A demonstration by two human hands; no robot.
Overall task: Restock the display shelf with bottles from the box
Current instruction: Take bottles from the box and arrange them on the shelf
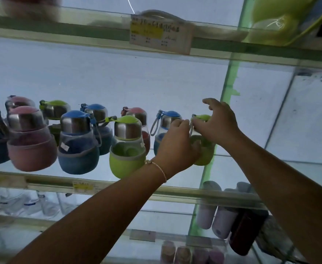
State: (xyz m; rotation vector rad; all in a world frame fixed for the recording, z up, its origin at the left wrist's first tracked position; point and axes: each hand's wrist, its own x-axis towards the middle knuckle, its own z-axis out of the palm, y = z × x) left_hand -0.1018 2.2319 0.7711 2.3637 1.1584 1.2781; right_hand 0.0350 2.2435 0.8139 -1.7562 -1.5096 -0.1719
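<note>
Steadies lime-green, silicone-sleeved, steel-capped bottle (204, 159) at right end of glass shelf (118, 184), left hand (177, 143) wrapped round body, right hand (219, 124) pinching its top; row looks nearly filled.

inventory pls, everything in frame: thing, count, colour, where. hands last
held green bottle: one, lime, right end of the middle shelf row.
other green bottles: two, lime, middle shelf, one front, one back left.
blue bottles: at least four, middle shelf; those at the left edge are cut off.
pink bottles: three, middle shelf.
price labels: two, white and yellow, on shelf front rails.
lime container: one, top shelf, right.
clear glassware: count unclear, lower shelf, left.
tumblers: lilac and dark red, count unclear, lower shelf, right.
left hand: wrapped round the held green bottle's body; bracelet on wrist.
right hand: pinches at its cap and strap.
</note>
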